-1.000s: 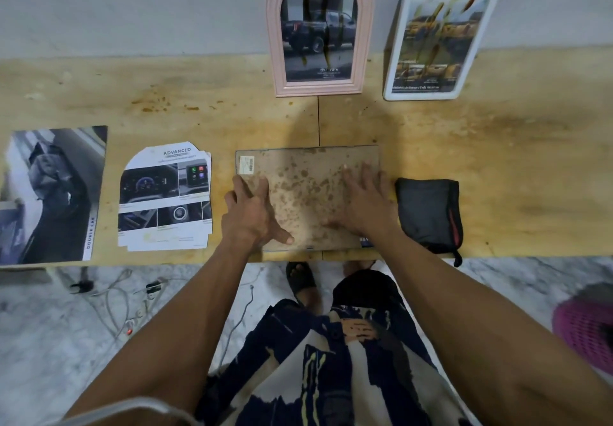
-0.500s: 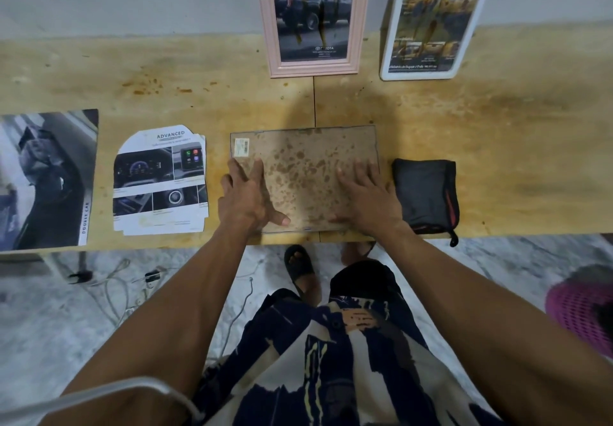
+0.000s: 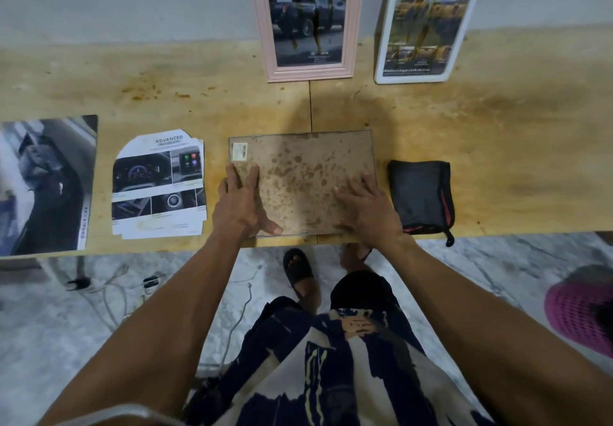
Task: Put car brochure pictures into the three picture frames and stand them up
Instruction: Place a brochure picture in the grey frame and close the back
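**Operator:** Confirm positions, left to right.

**Checker:** The left hand (image 3: pixel 243 201) lies flat, fingers straight and together, pressing the left end of the third frame (image 3: pixel 300 180). That frame lies face down, stained backing board up, at the near edge of the table (image 3: pixel 497 127). The right hand (image 3: pixel 366 208) lies flat on its right end, fingers straight and slightly spread. Neither hand grips anything.

**Operator:** Orientation of the frame?

**Checker:** Long axis runs left to right, parallel to the table edge. Each hand covers one short end; both are equally near.

**Operator:** Remaining items?

**Checker:** The pink arched frame (image 3: pixel 310 24) and the white frame (image 3: pixel 428 22) stand filled against the wall. Judgement: the third frame probably needs lifting by its short ends and standing beside them.
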A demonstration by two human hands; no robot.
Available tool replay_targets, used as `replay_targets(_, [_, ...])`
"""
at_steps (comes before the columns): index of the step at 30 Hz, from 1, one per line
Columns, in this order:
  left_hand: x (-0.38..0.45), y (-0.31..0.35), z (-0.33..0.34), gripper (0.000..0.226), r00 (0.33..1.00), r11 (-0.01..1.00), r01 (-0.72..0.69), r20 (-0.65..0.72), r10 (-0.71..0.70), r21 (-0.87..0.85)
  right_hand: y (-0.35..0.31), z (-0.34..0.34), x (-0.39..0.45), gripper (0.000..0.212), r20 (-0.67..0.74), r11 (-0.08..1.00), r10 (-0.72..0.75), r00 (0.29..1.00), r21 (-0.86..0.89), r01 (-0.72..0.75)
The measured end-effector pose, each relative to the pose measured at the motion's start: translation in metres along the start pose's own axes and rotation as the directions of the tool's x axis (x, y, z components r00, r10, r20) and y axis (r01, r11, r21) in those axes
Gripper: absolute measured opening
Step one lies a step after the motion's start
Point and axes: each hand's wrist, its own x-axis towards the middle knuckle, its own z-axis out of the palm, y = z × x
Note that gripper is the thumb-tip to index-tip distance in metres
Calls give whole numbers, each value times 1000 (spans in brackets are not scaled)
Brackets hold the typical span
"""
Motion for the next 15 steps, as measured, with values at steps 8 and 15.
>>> replay_targets(8, [-2, -20, 10, 106, 966, 928, 73, -206, -157, -365, 3, -16, -2, 60, -229, 873, 289, 930, 460, -158])
replay_targets(15, [-5, -26, 15, 32, 928, 848, 241, -145, -344, -473, -3, -10, -2, 71, -76, 655, 552, 830, 655, -376])
